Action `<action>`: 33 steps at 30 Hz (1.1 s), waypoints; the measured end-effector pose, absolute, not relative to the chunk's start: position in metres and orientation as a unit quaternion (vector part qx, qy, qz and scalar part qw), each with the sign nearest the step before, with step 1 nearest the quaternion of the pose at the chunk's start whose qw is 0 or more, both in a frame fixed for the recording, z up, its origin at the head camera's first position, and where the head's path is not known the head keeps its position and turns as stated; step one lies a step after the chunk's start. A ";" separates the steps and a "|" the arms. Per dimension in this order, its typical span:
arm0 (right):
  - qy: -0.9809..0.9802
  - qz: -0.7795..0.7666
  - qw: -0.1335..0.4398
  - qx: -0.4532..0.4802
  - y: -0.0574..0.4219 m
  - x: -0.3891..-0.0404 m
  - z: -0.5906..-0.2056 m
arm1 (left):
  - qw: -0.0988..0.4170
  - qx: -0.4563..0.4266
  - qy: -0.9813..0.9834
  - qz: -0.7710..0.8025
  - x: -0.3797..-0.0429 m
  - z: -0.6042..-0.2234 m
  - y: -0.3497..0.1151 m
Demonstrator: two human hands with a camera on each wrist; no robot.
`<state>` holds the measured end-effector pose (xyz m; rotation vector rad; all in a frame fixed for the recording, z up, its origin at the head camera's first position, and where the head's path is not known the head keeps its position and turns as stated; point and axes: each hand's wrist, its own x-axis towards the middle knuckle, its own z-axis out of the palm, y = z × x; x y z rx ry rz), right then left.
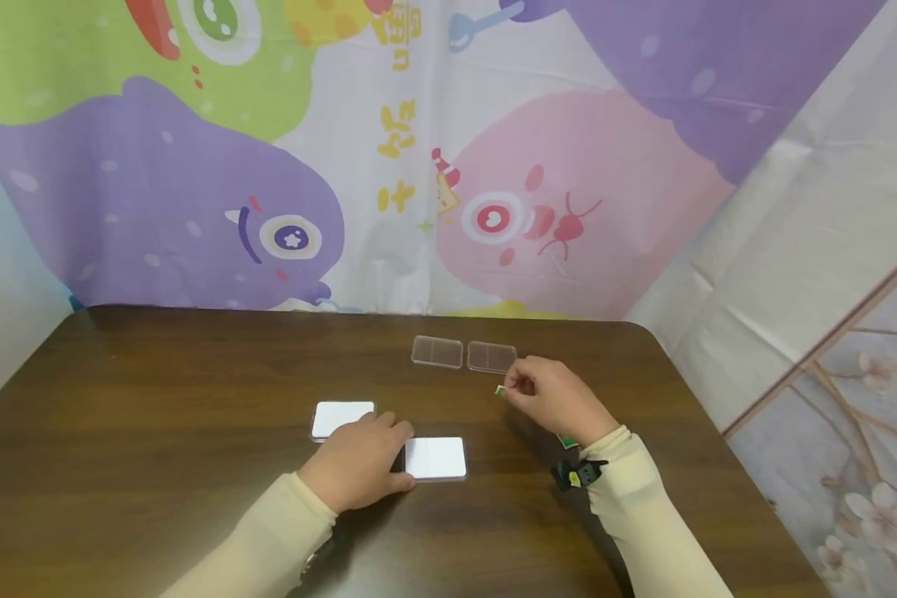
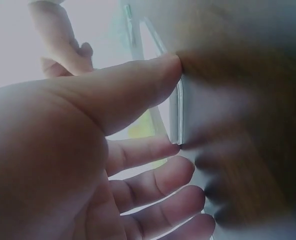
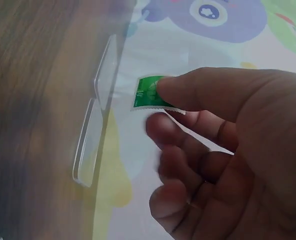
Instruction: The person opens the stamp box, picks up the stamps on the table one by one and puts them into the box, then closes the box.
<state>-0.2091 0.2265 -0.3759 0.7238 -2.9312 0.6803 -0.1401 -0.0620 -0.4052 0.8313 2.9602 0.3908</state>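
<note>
My right hand (image 1: 556,399) is raised over the table and pinches a small green packet (image 3: 149,92) with a white serrated edge between thumb and forefinger. Its other fingers curl loosely below. My left hand (image 1: 362,465) rests at the left end of a flat clear case with a white top (image 1: 436,458), thumb at the near corner and forefinger at the far one. In the left wrist view, the case edge (image 2: 180,110) runs between thumb and forefinger. Partly behind the left fingers lies a second white-topped case (image 1: 336,418).
Two clear shallow plastic lids (image 1: 437,352) (image 1: 492,357) lie side by side toward the back. Beneath the right wrist, another green piece (image 1: 566,441) shows on the dark wooden table (image 1: 157,473). A cartoon-patterned cloth (image 1: 389,274) hangs behind the table's back edge.
</note>
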 end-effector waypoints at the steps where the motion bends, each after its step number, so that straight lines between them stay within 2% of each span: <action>1: -0.945 0.223 0.021 0.236 0.225 -0.209 -0.376 | 0.021 0.268 0.955 0.124 -0.140 -0.405 -0.062; 8: -0.925 0.273 -0.010 0.266 0.200 -0.203 -0.379 | 0.016 0.266 0.956 0.123 -0.143 -0.404 -0.059; 15: -0.875 0.333 -0.138 0.323 0.164 -0.191 -0.394 | 0.020 0.262 0.955 0.136 -0.143 -0.405 -0.058; 18: -0.868 0.333 -0.168 0.327 0.152 -0.188 -0.400 | 0.017 0.263 0.955 0.136 -0.143 -0.406 -0.059; 27: -0.878 0.301 -0.167 0.332 0.133 -0.184 -0.408 | 0.012 0.270 0.953 0.133 -0.142 -0.409 -0.061; 33: -0.902 0.243 -0.099 0.343 0.130 -0.182 -0.409 | 0.012 0.270 0.953 0.138 -0.142 -0.409 -0.060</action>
